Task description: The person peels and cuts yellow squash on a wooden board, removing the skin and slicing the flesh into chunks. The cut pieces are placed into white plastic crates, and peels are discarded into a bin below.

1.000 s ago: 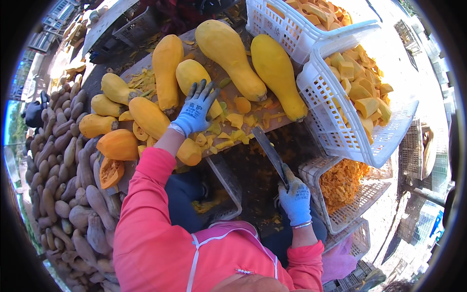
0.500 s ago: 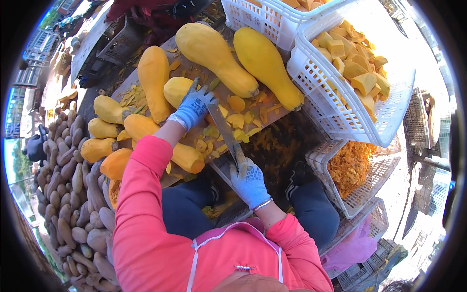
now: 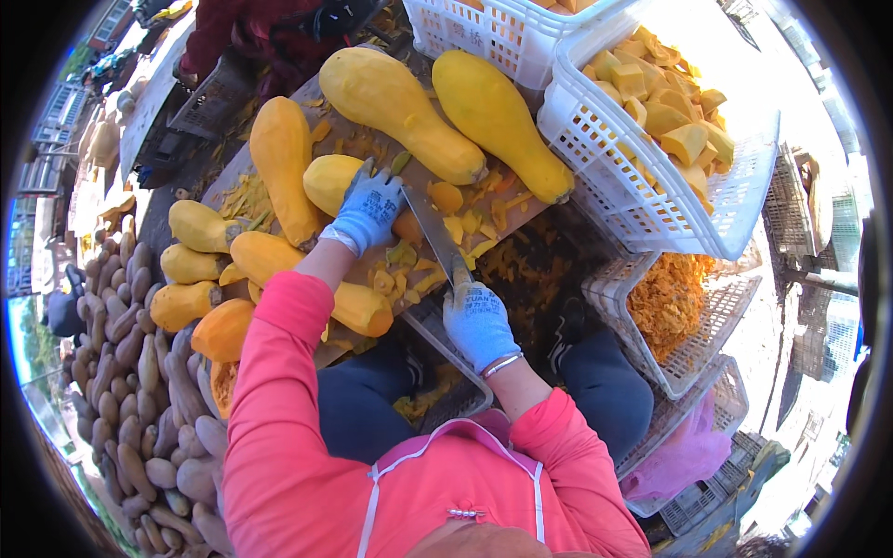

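My left hand [image 3: 367,209], in a pale blue glove, grips a peeled yellow squash [image 3: 324,183] lying on the littered board [image 3: 223,205]. My right hand [image 3: 476,321], gloved too, is closed on the handle of a broad knife [image 3: 433,226]. Its blade reaches up to the squash's right end, just beside my left fingers; whether it is inside the flesh is hard to tell. Larger peeled squashes [image 3: 400,116] lie behind, and smaller ones [image 3: 191,265] lie to the left, along with peel and cut scraps.
White crates of squash chunks [image 3: 633,167] stand at the right, above a crate of orange pulp [image 3: 665,307]. Unpeeled squashes [image 3: 139,400] are heaped along the left. A dark red clothed person [image 3: 279,37] is at the top, near a grey crate [image 3: 205,107]. My knees flank a crate below the board.
My right hand and knife have moved up and left from below the board to the squash beside my left hand. The view has shifted slightly.
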Demonstrator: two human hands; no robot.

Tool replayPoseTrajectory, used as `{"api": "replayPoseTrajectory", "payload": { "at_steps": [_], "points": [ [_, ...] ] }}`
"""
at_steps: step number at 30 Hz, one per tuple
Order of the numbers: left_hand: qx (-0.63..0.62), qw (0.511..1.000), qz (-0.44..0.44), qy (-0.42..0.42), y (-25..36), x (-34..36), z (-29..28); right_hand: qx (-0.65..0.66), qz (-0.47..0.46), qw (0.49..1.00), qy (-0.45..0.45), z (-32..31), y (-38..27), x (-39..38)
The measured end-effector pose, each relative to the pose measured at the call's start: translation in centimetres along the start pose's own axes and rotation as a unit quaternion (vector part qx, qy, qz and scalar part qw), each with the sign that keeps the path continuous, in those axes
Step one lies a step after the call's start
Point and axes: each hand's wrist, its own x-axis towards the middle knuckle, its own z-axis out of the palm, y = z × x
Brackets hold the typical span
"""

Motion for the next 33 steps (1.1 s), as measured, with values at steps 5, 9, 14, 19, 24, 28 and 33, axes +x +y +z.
{"api": "replayPoseTrajectory", "payload": {
  "at_steps": [5,9,14,19,24,28,33],
  "points": [
    [-0.034,0.997,0.002,-0.063,0.0,0.7,-1.5,0.037,-0.020,0.996,0.081,0.1,-0.3,-0.6],
    [-0.084,0.989,-0.020,-0.118,-0.1,2.1,-3.6,-0.011,-0.016,0.998,0.056,-0.1,-1.4,-3.1],
    [-0.107,0.988,-0.021,-0.107,-0.6,2.9,-2.4,-0.039,0.000,0.998,0.039,0.0,-1.3,-3.7],
    [-0.113,0.985,-0.019,-0.130,-0.8,3.7,-1.3,-0.058,0.005,0.998,0.030,0.2,-1.3,-4.2],
    [-0.096,0.989,-0.005,-0.110,-0.9,3.5,-1.2,-0.104,0.013,0.994,0.025,0.4,-1.3,-3.6],
    [-0.113,0.988,-0.005,-0.105,-0.8,3.5,-1.4,-0.127,0.023,0.991,0.027,1.4,-1.3,-2.3],
    [-0.103,0.991,0.001,-0.090,-0.7,3.0,-1.5,-0.121,0.020,0.992,0.035,1.4,-1.3,-2.2]
  ]
}}
